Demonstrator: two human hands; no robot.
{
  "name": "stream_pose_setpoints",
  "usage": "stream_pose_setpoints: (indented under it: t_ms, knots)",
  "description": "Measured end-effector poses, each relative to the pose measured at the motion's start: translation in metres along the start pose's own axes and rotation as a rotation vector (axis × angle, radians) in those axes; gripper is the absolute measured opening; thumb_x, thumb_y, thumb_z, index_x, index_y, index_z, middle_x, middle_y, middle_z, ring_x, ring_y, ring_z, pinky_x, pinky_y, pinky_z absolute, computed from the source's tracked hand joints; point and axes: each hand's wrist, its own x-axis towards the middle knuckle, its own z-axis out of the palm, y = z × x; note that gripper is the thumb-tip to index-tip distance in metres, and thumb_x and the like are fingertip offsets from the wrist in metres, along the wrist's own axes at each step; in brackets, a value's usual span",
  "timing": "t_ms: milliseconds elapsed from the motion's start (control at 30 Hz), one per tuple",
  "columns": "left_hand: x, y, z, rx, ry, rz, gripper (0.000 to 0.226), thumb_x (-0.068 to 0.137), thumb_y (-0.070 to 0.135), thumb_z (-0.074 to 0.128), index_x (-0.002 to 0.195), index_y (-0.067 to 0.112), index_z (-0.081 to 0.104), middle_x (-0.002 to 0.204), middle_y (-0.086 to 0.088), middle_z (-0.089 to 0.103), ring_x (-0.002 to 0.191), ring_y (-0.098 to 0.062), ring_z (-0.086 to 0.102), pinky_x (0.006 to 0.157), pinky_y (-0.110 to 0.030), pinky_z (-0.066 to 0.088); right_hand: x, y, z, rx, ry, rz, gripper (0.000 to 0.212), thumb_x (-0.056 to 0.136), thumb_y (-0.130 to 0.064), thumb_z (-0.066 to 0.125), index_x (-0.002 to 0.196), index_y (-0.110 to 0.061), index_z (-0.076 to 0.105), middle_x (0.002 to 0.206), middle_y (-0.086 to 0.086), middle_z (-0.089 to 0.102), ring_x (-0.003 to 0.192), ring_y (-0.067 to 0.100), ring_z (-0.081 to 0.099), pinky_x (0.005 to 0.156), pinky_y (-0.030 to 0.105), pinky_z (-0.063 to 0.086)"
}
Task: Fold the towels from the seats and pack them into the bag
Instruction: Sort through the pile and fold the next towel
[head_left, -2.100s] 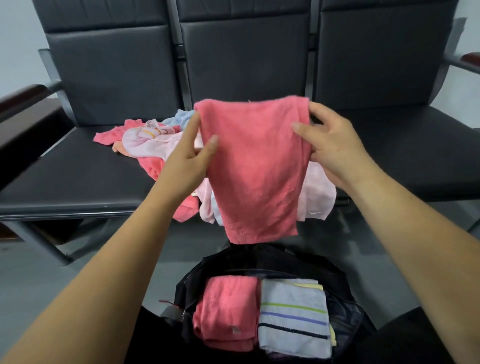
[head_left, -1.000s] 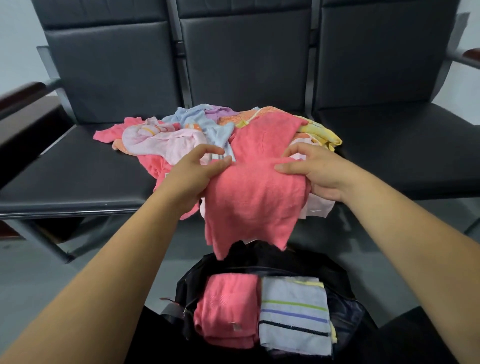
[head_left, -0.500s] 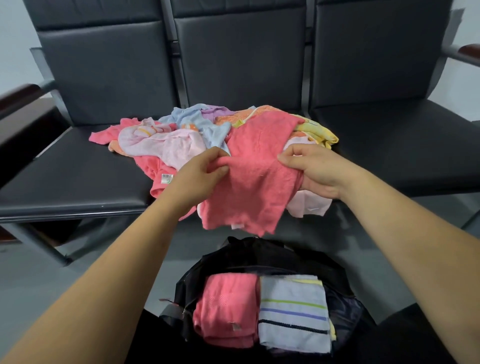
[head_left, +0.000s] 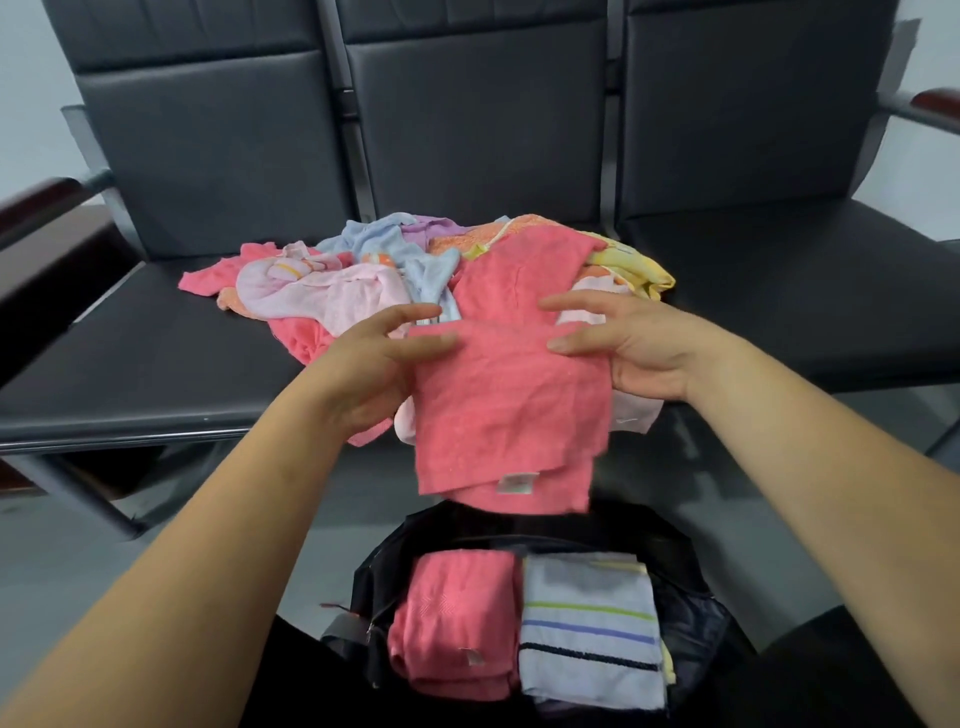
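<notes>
Your left grip (head_left: 374, 364) and right grip (head_left: 641, 348) hold the coral towel (head_left: 509, 410) by its two sides, along a crease that runs across it. Each thumb lies flat on top of the cloth, and each forefinger reaches inward just above the crease. The other fingers go behind or under the towel, so you cannot see how tightly they close. Above the crease the towel lies back on the pile of towels (head_left: 358, 291). Below it the cloth hangs doubled over the front edge of the seats (head_left: 156, 358), with a small white label (head_left: 517, 483) near the lower hem. That hem hangs just above the open black bag (head_left: 693, 618) at your knees. Inside the bag a folded coral towel (head_left: 457, 623) sits on the left, touching a folded striped towel (head_left: 587, 623) on the right. The pile is crumpled, mixing pink, light blue, purple, orange and yellow cloths, and it spreads across the left and middle seats. A dark wooden armrest (head_left: 36, 208) shows at the far left.
</notes>
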Motion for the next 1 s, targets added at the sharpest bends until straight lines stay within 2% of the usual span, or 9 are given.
stream_pose_setpoints:
  t_ms: [133, 267, 333, 500, 667, 733, 833, 900, 1000]
  knots:
    - [-0.006, -0.001, -0.004, 0.767, 0.087, 0.203, 0.046, 0.077, 0.011, 0.085, 0.118, 0.025, 0.071, 0.1, 0.001, 0.071, 0.09, -0.014, 0.069, 0.073, -0.018, 0.054, 0.009, 0.006, -0.002, -0.254, 0.194, -0.14, 0.038, 0.079, 0.001, 0.082, 0.113, -0.014, 0.075, 0.135, 0.01, 0.06, 0.118, 0.023, 0.067, 0.093, 0.036, 0.06]
    - [-0.003, -0.002, 0.0, 1.074, 0.202, 0.403, 0.033, 0.09, 0.021, 0.075, 0.123, 0.022, 0.07, 0.088, 0.022, 0.057, 0.081, -0.002, 0.054, 0.067, -0.005, 0.038, 0.013, 0.008, -0.003, -0.531, 0.273, -0.287, 0.046, 0.072, -0.017, 0.091, 0.114, -0.028, 0.076, 0.14, -0.005, 0.056, 0.135, 0.016, 0.049, 0.108, 0.037, 0.05]
    - [0.0, -0.002, 0.0, 1.081, 0.23, 0.458, 0.028, 0.094, 0.02, 0.07, 0.122, 0.019, 0.07, 0.085, 0.021, 0.056, 0.076, 0.002, 0.05, 0.064, -0.002, 0.036, 0.011, 0.006, -0.001, -0.597, 0.24, -0.302, 0.053, 0.073, -0.017, 0.091, 0.121, -0.028, 0.073, 0.14, -0.005, 0.056, 0.135, 0.016, 0.049, 0.11, 0.038, 0.048]
    - [0.006, -0.004, -0.002, 1.179, 0.25, 0.521, 0.031, 0.094, 0.015, 0.069, 0.124, 0.02, 0.069, 0.094, 0.002, 0.05, 0.086, -0.013, 0.045, 0.067, -0.012, 0.031, 0.006, 0.003, 0.005, -0.864, 0.382, -0.35, 0.048, 0.075, -0.021, 0.089, 0.12, -0.023, 0.072, 0.135, -0.004, 0.058, 0.126, 0.015, 0.053, 0.107, 0.035, 0.046]
    - [0.009, -0.011, 0.005, 1.188, 0.271, 0.584, 0.016, 0.093, 0.019, 0.071, 0.109, 0.013, 0.071, 0.094, -0.004, 0.049, 0.083, -0.014, 0.044, 0.07, -0.002, 0.032, 0.002, 0.009, 0.001, -0.85, 0.507, -0.459, 0.016, 0.079, -0.016, 0.084, 0.09, -0.02, 0.074, 0.092, -0.01, 0.063, 0.086, 0.008, 0.055, 0.066, 0.01, 0.039]
    - [0.012, -0.016, 0.005, 1.065, 0.284, 0.552, 0.009, 0.093, 0.026, 0.071, 0.096, 0.018, 0.067, 0.097, -0.005, 0.049, 0.084, -0.014, 0.047, 0.073, -0.006, 0.037, 0.001, 0.014, -0.007, -0.741, 0.502, -0.472, 0.015, 0.078, -0.018, 0.085, 0.086, -0.019, 0.072, 0.091, -0.008, 0.064, 0.086, 0.007, 0.056, 0.07, 0.01, 0.041]
    - [0.012, -0.024, 0.007, 0.804, 0.207, 0.511, 0.017, 0.097, 0.031, 0.066, 0.083, 0.028, 0.057, 0.091, 0.001, 0.055, 0.082, -0.006, 0.055, 0.076, -0.021, 0.048, -0.005, 0.024, -0.016, -0.416, 0.357, -0.395, 0.014, 0.081, -0.019, 0.083, 0.089, -0.019, 0.072, 0.097, -0.001, 0.068, 0.096, 0.018, 0.067, 0.085, 0.03, 0.054]
    - [0.008, -0.032, 0.014, 0.647, 0.16, 0.47, 0.018, 0.101, 0.028, 0.06, 0.085, 0.025, 0.053, 0.08, 0.01, 0.054, 0.071, 0.004, 0.053, 0.069, -0.017, 0.046, -0.01, 0.033, -0.017, -0.225, 0.274, -0.367, 0.013, 0.085, -0.011, 0.079, 0.089, -0.017, 0.068, 0.093, 0.002, 0.069, 0.091, 0.021, 0.069, 0.082, 0.034, 0.056]
    - [0.007, -0.051, 0.023, 0.604, 0.175, 0.462, 0.015, 0.104, 0.033, 0.053, 0.093, 0.023, 0.053, 0.081, 0.011, 0.054, 0.073, 0.002, 0.053, 0.072, -0.022, 0.046, -0.018, 0.047, -0.015, -0.077, 0.276, -0.322, 0.016, 0.087, -0.004, 0.075, 0.089, -0.015, 0.064, 0.084, -0.001, 0.071, 0.079, 0.015, 0.07, 0.07, 0.029, 0.058]
